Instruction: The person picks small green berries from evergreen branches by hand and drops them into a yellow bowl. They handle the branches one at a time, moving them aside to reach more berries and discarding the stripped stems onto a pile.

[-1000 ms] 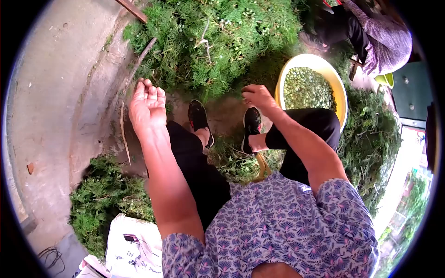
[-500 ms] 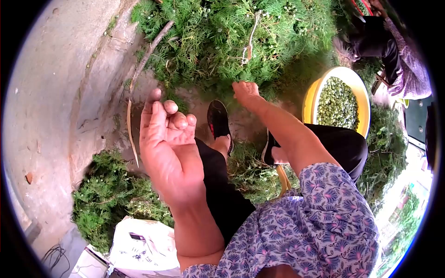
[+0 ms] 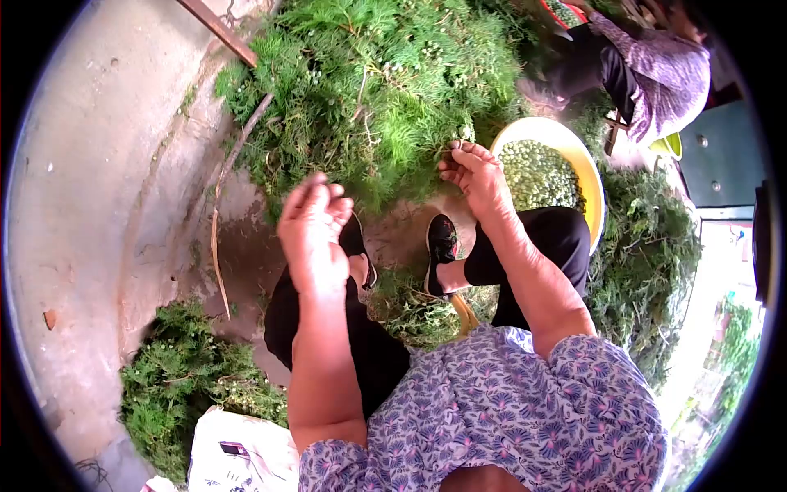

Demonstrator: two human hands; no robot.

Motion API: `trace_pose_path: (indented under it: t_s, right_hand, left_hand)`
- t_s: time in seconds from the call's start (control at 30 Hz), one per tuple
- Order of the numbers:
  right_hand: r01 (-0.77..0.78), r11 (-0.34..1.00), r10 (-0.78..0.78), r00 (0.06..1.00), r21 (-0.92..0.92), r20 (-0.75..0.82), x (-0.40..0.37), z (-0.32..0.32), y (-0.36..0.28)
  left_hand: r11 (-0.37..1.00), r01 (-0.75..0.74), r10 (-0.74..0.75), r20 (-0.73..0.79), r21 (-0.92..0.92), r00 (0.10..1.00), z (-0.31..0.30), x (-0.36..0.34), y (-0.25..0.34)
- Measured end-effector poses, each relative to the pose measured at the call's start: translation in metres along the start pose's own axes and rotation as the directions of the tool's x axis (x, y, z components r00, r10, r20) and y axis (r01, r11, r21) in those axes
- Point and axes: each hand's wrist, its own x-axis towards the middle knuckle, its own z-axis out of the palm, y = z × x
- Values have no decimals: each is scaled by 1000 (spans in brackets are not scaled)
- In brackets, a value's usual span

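My left hand [image 3: 313,246] is raised over my left knee, its fingers loosely bent and slightly apart, with nothing visible in them. My right hand [image 3: 482,182] is beside the yellow basin [image 3: 597,193], thumb and fingers pinched together. A small pale green sprig [image 3: 467,131] shows at its fingertips, too small to make out well. Small green cones [image 3: 537,176] fill much of the basin. In front of both hands lies a large heap of cut evergreen branches [image 3: 393,90], some bearing small pale cones.
Another person [image 3: 648,74] sits at the upper right near a red-rimmed container [image 3: 564,12]. More greenery [image 3: 188,369] lies at lower left beside a white sack [image 3: 242,451]. A bare stick [image 3: 217,238] lies on the concrete floor [image 3: 90,180]. Loose branches [image 3: 639,262] lie right of the basin.
My right hand has moved right from the heap's edge toward the basin. My left hand has moved forward and away from the camera. The view has shifted, and both my feet now show.
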Motion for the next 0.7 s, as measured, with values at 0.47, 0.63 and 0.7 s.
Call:
trace_pose_path:
  t_s: [0.47,0.63,0.7]
  right_hand:
    - [-39,927,156,945,-372,288,-143,12,1]
    - [528,466,-304,849,-709,432,-157,-8,-5]
    - [591,470,-406,805,-656,433,-162,-7,-20]
  left_hand:
    - [911,411,-405,233,26,884,21,-89,-75]
    - [960,277,-277,-3,-43,961,16,-100,-75]
    - [960,280,-280,51,16,959,13,-109,-70]
